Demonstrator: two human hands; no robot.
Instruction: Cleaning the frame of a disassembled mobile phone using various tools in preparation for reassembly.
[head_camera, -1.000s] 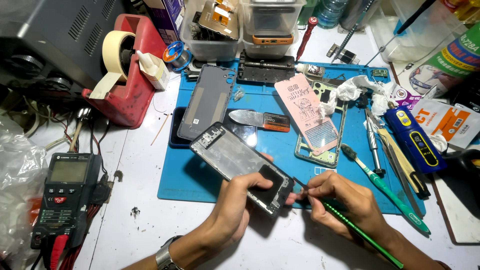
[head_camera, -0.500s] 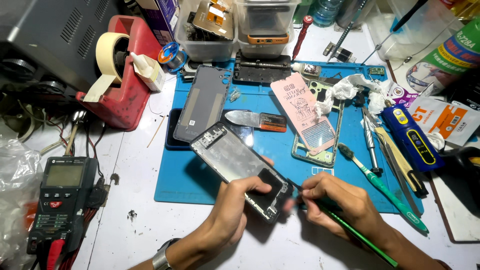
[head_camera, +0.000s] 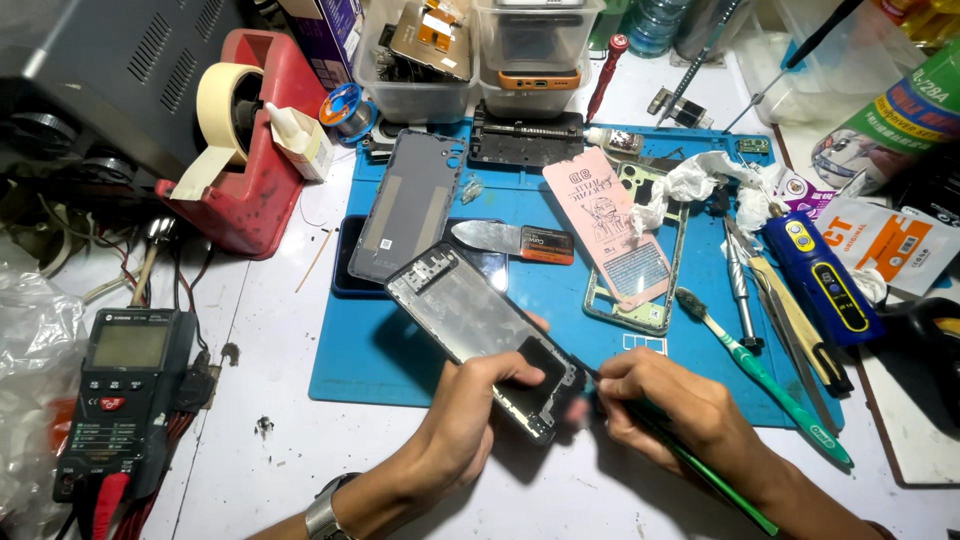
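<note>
**Brushing the frame's lower corner, steady as she goes**

Left hand (head_camera: 478, 415) is clamped around the lower end of the opened phone frame (head_camera: 482, 335), tilting it up off the blue mat (head_camera: 420, 370) near the bench's front edge. Right hand (head_camera: 672, 412) is pinched narrow on a green-handled brush (head_camera: 700, 465), its tip right at the frame's bottom corner. To my eye, short light strokes outward from the corner would do best, with the left thumb bracing close to the work so the frame cannot rock. Keep pressure low. A second toothbrush (head_camera: 762, 372) lies just to the right, a metal pry tool (head_camera: 510, 240) behind.
</note>
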